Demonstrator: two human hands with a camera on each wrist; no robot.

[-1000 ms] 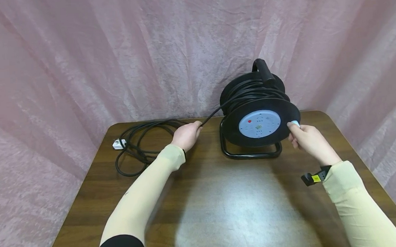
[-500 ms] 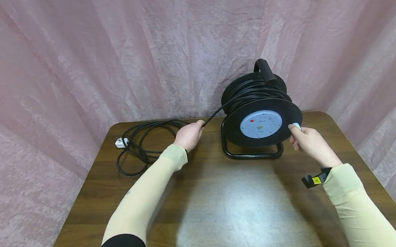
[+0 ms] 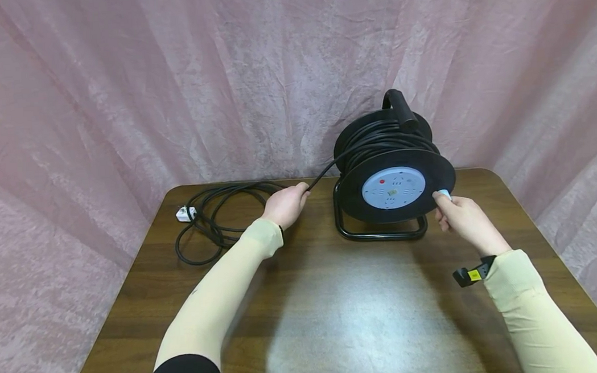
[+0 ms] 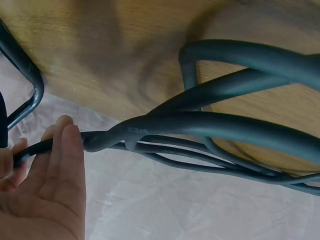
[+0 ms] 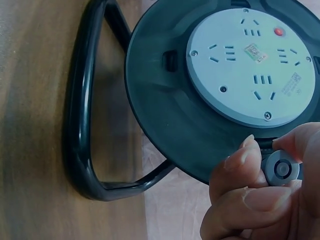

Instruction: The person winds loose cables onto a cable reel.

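A black cable reel [image 3: 346, 206] stands on its tubular frame at the back right of the table, with a pale blue socket panel [image 3: 393, 187] on its front. My right hand [image 3: 461, 216] pinches the small light-coloured crank knob [image 5: 281, 168] at the reel's rim between thumb and fingers. Left of the reel, my left hand [image 3: 284, 206] holds the black cable [image 3: 323, 173], which runs up to the windings [image 3: 383, 138]. In the left wrist view the cable passes between thumb and fingers. The loose cable coils [image 3: 203, 226] lie behind and left of that hand.
A white plug [image 3: 185, 214] lies at the table's left, beside the coils. The wooden table [image 3: 337, 321] meets a pink curtain [image 3: 271, 68] at its back edge. On top of the reel is a black carrying handle [image 3: 401, 111].
The socket panel has turned slightly clockwise, its red button moving right. My right hand and the knob have shifted slightly down along the rim. My left hand stays nearly in place.
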